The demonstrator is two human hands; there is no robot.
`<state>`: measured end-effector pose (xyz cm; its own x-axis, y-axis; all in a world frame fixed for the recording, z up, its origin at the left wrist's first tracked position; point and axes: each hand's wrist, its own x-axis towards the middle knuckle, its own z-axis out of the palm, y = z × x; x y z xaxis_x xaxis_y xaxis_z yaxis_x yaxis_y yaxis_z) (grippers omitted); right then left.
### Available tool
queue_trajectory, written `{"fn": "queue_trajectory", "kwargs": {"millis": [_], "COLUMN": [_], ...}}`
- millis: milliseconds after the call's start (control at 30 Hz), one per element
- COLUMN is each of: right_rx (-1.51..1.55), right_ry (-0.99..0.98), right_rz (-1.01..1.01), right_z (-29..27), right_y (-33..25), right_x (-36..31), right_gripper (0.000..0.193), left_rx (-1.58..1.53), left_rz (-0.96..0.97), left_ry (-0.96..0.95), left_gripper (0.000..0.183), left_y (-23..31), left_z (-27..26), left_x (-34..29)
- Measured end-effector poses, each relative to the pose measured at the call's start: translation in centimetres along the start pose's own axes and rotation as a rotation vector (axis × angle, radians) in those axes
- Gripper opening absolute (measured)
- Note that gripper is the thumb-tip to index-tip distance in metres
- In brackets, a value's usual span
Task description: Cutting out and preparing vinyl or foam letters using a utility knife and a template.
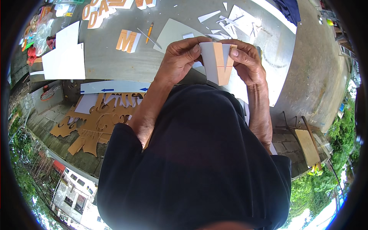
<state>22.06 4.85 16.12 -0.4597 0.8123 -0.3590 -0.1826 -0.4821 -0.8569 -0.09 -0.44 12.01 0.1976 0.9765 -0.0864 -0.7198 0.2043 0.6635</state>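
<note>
Above the near edge of the table (111,65), a wedge-shaped block letter (219,57) is raised in both hands. It has a brown face and thick white sides. My left hand (178,59) pinches its left white side near the top, thumb towards me. On the other side, my right hand (249,63) grips the top of the right arm between thumb and fingers. The fingertips behind the letter are hidden. Another brown-faced block letter (128,41) lies on the table to the left, next to an orange pencil (149,32) and a thin rod.
More block letters (99,11) stand at the far left. White offcuts (230,27) are scattered beyond my hands. A large white sheet (65,57) overhangs the table's left edge. Below it lie cut brown sheets (103,119). A wooden-seated chair (305,145) stands at the right.
</note>
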Motion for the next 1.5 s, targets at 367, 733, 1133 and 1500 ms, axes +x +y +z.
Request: {"fn": "queue_trajectory", "kwargs": {"millis": [367,733,1133,1500], "right_rx": [-0.013,-0.058,-0.156,-0.389], "right_ry": [-0.016,0.000,0.005,-0.083], "right_rz": [0.046,0.017,-0.069,-0.304], "right_z": [0.0,0.0,1.6,2.9], "right_y": [0.1,0.2,-0.9,-2.6], "right_x": [0.2,0.1,-0.5,-2.2], "right_gripper": [0.055,0.052,0.047,0.057], "left_rx": [-0.306,-0.395,-0.287,-0.279], "left_rz": [-0.080,-0.089,-0.040,0.079], "left_ry": [0.039,0.022,-0.053,-0.234], "left_gripper": [0.026,0.025,0.026,0.028], "left_y": [-1.1,-1.7,-1.7,-0.7], "left_z": [-1.2,-1.7,-2.6,-1.3], "left_x": [-0.2,-0.1,-0.2,-0.1]}}
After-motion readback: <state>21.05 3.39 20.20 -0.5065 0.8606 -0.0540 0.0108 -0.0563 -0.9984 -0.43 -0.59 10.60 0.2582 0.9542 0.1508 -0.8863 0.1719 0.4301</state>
